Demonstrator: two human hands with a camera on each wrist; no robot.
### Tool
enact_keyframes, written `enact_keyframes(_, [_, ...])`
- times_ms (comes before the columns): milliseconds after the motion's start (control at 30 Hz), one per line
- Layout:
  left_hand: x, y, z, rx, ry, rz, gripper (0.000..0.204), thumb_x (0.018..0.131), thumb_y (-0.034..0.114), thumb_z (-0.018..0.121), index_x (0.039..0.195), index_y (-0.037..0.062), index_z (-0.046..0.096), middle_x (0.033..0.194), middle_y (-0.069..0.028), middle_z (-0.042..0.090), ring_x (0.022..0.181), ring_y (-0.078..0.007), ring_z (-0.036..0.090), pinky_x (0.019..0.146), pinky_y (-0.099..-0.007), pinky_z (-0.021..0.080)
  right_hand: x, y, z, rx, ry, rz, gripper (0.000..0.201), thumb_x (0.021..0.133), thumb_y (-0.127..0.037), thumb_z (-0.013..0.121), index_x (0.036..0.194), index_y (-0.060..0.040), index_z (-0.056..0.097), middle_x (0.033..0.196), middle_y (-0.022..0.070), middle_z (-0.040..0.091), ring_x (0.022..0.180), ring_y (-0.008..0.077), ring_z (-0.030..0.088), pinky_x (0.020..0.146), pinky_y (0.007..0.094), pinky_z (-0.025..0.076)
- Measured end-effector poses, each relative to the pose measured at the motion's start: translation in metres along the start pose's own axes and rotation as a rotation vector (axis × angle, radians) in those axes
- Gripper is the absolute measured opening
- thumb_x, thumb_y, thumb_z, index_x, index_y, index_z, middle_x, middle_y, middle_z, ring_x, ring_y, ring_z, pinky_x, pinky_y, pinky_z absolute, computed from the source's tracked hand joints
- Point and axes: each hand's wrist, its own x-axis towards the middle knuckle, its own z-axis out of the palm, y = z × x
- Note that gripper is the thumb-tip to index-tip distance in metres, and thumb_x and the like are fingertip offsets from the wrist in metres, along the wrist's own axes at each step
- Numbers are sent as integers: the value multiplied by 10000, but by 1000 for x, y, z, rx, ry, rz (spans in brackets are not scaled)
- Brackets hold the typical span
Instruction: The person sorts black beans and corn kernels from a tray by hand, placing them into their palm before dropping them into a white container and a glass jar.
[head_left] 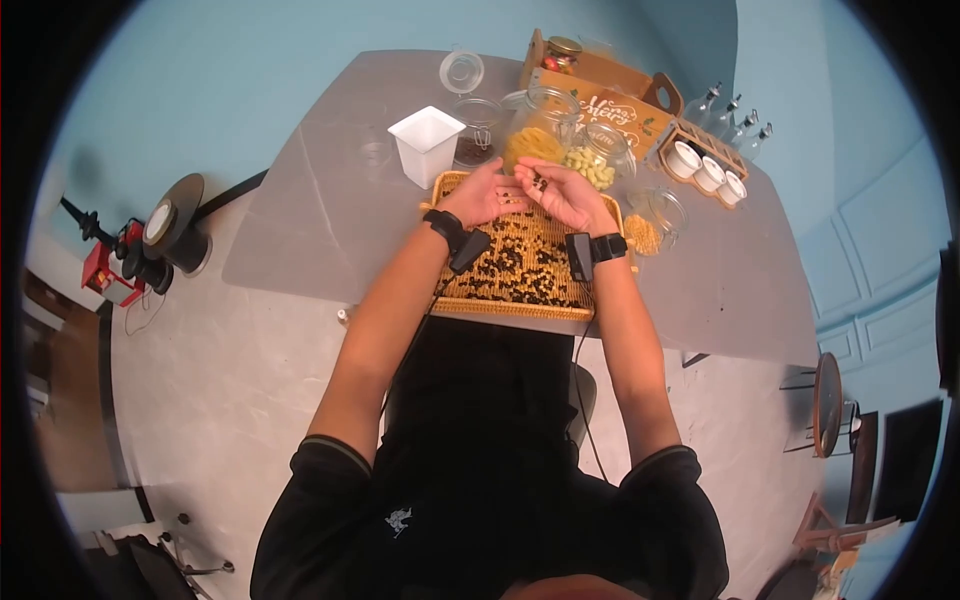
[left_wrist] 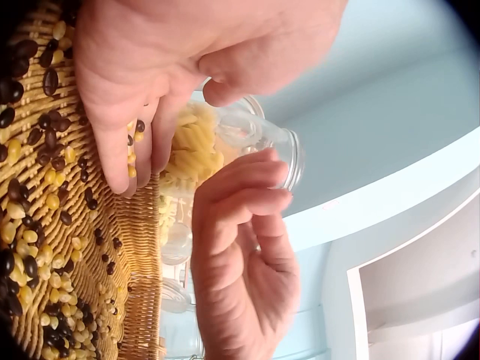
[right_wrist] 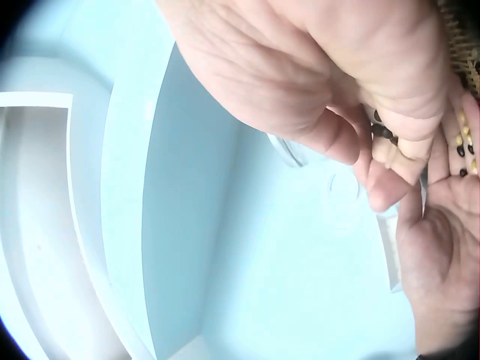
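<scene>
A shallow wicker tray (head_left: 440,304) holds a scattered mix of dark beans (left_wrist: 51,81) and yellow corn kernels (left_wrist: 52,201). Over its far half, my left hand (head_left: 480,198) is held palm up with the fingers extended, a few dark beans and kernels lying along them. Beside it, my right hand (head_left: 565,197) is cupped, its fingers curled around several dark beans (right_wrist: 384,133). The fingertips of the two hands come close together in the head view. In the left wrist view the right hand's curled fingers hide what it holds.
Behind the tray stand a white square container (head_left: 427,150), a jar of pasta (head_left: 535,135), a jar of pale green pieces (head_left: 590,165) and an open jar with dark contents (head_left: 474,150). A jar of yellow kernels (head_left: 643,235) lies right. Farther back are a wooden crate (head_left: 600,100) and white cups (head_left: 710,174).
</scene>
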Motion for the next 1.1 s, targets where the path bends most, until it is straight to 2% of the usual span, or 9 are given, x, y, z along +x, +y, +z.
enact_keyframes(133, [-6,0,3,1,24,-10,646,1104,436,338,1319,-159,469,1250,-255,592,1237,-370,580,1130,-508,446,20,-13,37,88,-13,34,274,1062,-62,480,1258,129,496,1041,154,606,893,210,645,795,294,610])
enact_keyframes(400, [5,-6,-9,-4,-12,46,568,1089,365,417,1218,-176,531,1202,-281,585,1162,-373,593,1037,-478,524,117,-41,83,-141,227,-75,318,1040,-44,415,1245,198,418,1244,274,471,1174,370,544,1021,425,559])
enact_keyframes(533, [7,-7,-11,32,-55,81,547,1089,359,415,1220,-162,520,1206,-276,581,1162,-369,593,1030,-479,525,148,-36,102,-376,369,-229,591,1061,-213,460,1440,185,244,1450,364,319,1377,432,379,1173,500,392])
enact_keyframes(667, [2,-5,-8,-43,-46,37,274,1017,282,598,1084,19,629,1050,-164,625,1003,-310,635,938,-447,574,168,-41,101,-460,399,-91,730,1047,-338,493,1487,165,197,1551,374,199,1474,454,234,1205,532,300])
enact_keyframes(733, [2,-4,-9,-41,-72,36,269,1026,275,578,1099,21,626,1067,-167,623,1023,-305,632,948,-450,566,164,-42,100,-557,393,-95,768,1040,-382,501,1494,157,196,1596,367,136,1507,462,173,1203,533,295])
enact_keyframes(833, [3,-4,-8,-25,-85,44,281,1049,264,523,1133,9,605,1133,-186,613,1064,-309,623,968,-452,551,142,-37,99,-585,354,-128,660,1063,-341,474,1470,145,289,1588,362,221,1509,440,231,1185,494,345])
enact_keyframes(933, [-3,-2,-2,-39,-31,73,356,1074,264,451,1209,-48,557,1237,-224,585,1126,-329,604,1001,-451,533,102,-27,89,-783,176,-215,502,1081,-283,467,1357,136,476,1411,317,523,1339,360,531,1088,415,472])
enact_keyframes(1033, [-5,1,1,-118,13,58,471,1092,283,385,1302,-124,489,1318,-268,549,1178,-355,585,1035,-448,515,62,-11,69,-897,202,-407,351,1070,-253,532,1127,64,671,1007,132,735,869,169,715,770,278,570])
enact_keyframes(1100, [-3,4,1,-127,22,50,538,1097,303,355,1350,-163,446,1343,-287,535,1207,-368,574,1058,-446,502,38,-5,49,-946,267,-491,321,1056,-244,569,1059,50,698,873,76,717,719,108,651,662,245,532])
